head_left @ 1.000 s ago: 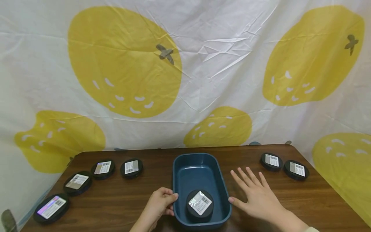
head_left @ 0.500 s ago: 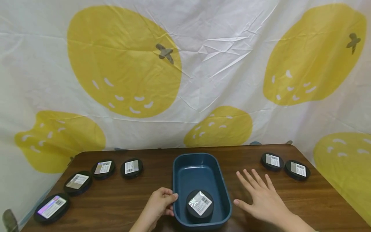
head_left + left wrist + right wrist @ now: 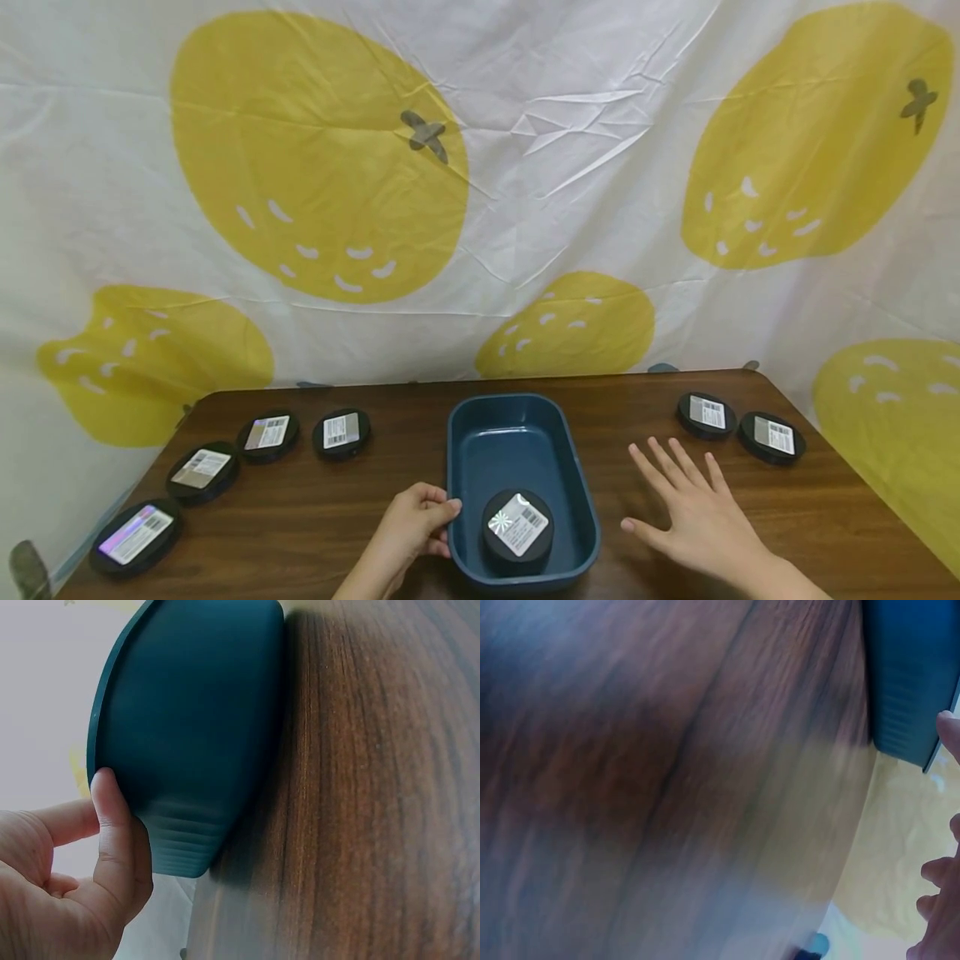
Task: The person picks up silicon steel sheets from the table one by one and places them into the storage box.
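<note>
A dark blue rectangular tray (image 3: 512,450) stands on the wooden table, its long sides running away from me. One round black container (image 3: 517,533) with a silver and white barcode label lies in its near end. My left hand (image 3: 415,525) pinches the tray's left rim, thumb on top and fingers below; the left wrist view shows this hand (image 3: 90,862) on the tray's outer wall (image 3: 187,712). To the right of the tray my right hand (image 3: 697,517) hovers with spread fingers, holding nothing. Its fingertips (image 3: 930,904) show at the edge of the right wrist view.
On the table's left side lie several similar black containers, among them one at the near left (image 3: 137,537) and one nearer the tray (image 3: 341,433). Two more, a left one (image 3: 707,415) and a right one (image 3: 771,437), lie at the back right. A lemon-print cloth (image 3: 570,208) hangs behind.
My right hand has moved rightward, away from the tray's right rim, fingers still spread. The left hand keeps its pinch, and the tray and containers stay in place.
</note>
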{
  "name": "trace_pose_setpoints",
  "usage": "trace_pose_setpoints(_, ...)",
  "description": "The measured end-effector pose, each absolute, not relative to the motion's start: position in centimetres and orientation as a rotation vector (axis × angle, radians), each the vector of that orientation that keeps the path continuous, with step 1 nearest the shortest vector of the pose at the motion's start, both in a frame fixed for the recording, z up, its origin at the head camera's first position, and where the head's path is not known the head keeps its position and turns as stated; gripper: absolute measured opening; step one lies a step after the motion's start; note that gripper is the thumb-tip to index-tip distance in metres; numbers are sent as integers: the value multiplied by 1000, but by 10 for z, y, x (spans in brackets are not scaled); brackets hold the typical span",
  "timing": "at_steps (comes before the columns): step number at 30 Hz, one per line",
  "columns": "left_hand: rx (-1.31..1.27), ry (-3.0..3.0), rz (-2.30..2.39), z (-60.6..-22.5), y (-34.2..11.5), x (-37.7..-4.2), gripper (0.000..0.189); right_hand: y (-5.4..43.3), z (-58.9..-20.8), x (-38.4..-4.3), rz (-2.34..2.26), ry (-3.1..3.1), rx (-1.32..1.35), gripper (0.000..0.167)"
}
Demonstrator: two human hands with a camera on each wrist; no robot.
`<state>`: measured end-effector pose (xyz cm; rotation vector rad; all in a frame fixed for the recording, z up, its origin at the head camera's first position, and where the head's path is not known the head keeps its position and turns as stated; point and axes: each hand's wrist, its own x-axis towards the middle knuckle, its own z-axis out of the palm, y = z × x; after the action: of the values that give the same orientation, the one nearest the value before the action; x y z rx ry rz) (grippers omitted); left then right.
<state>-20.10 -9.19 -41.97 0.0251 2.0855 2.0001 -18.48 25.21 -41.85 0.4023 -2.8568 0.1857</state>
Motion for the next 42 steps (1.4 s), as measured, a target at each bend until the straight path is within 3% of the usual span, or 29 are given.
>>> trace_pose_setpoints(42, 41, 2070, 2011, -421, -91, -202, 21, 316, -428, -181, 142, -2829, 187, 84)
